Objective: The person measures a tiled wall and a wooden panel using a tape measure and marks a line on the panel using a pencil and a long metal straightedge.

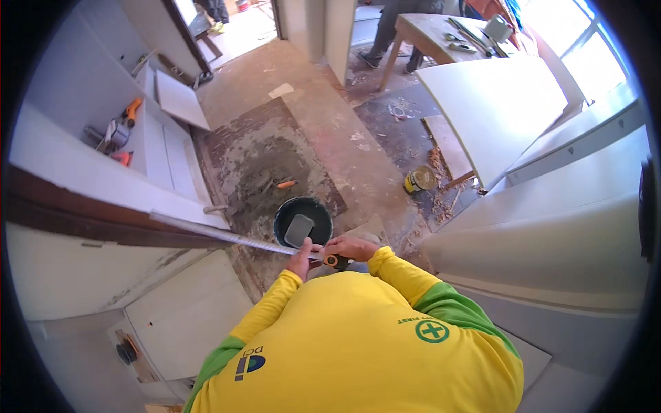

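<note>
In front of my chest, my right hand [352, 248] is closed around a black and orange tape measure [336, 261]. Its pale blade [227, 235] is drawn out to the left, reaching the edge of a white cabinet panel. My left hand [301, 260] pinches the blade close to the case. Just beyond both hands stands a round black bucket [277, 221] with a grey rectangular piece [299, 230] in it. Past the bucket, a small orange-handled tool [286, 184] lies on grey mortar [265, 162] spread over a board.
Power tools [118, 132] rest in the white cabinet at left. A yellow can [419, 180] stands on the floor, right, near wood shavings. A large white panel [499, 103] leans by a wooden workbench [430, 31] with tools. Another person's legs [385, 34] show behind the bench.
</note>
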A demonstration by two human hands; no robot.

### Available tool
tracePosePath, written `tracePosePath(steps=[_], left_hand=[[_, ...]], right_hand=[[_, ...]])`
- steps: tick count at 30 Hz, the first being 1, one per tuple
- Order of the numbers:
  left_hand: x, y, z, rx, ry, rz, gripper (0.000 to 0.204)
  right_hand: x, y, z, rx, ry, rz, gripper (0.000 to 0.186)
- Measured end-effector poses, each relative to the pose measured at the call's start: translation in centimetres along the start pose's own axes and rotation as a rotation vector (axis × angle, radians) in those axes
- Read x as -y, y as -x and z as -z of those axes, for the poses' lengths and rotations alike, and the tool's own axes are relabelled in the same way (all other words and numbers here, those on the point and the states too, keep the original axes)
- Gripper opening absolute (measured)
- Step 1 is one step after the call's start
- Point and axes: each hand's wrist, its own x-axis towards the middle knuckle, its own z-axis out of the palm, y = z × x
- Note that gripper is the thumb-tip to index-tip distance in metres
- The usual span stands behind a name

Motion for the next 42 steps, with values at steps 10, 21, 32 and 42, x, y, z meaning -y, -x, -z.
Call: tracePosePath(steps=[10, 21, 32, 42], left_hand=[[-7.4, -14.0, -8.7, 0.093, 0.093, 0.116, 0.063], [-13.6, -35.8, -0.6, -0.228, 0.351, 0.037, 0.058], [-40.4, -58.9, 8.5, -0.367, 0.127, -0.232, 0.06], [-64.3, -74.7, 14.8, -0.438, 0.141, -0.339, 0.057]], right_hand=[[0.8, 6.6, 14.2, -0.333, -0.55, 0.047, 0.032], [6.1, -6.1, 24.9, -0.377, -0.65, -0.106, 0.032], [33.2, -32.6, 49.0, -0.326, -0.122, -0.096, 0.04], [56.0, -51.5, 63.8, -0.556, -0.277, 0.391, 0.027]])
